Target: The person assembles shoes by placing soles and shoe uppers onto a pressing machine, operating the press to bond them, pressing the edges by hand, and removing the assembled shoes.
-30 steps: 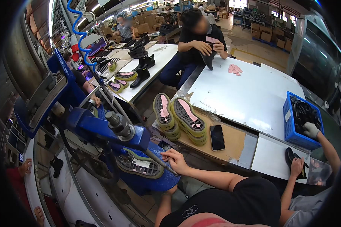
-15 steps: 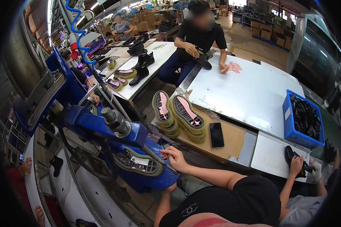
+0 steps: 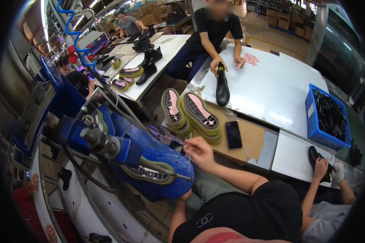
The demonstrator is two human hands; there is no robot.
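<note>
My right hand (image 3: 200, 152) is raised beside the blue machine arm (image 3: 150, 148), its thumb and fingers pinched together. A thin pale strand shows at the fingertips, too faint to name. Left of that hand, a green-edged sole (image 3: 160, 177) lies on the machine arm, partly hidden by a metal rod (image 3: 160, 168) crossing over it. My left hand (image 3: 185, 195) is at the machine arm's lower edge; only the part near the wrist shows and its fingers are hidden.
Soles with pink inserts (image 3: 198, 110) and a phone (image 3: 233, 135) rest on brown board (image 3: 251, 141). Across the white table (image 3: 271, 93), a co-worker holds a black boot (image 3: 222, 87). A blue basket (image 3: 311, 107) of black pieces stands right, near other people's hands on a black shoe.
My right hand has lifted up and right, away from the rod. The view has shifted slightly. The co-worker opposite has brought the black boot upright over the table's near edge.
</note>
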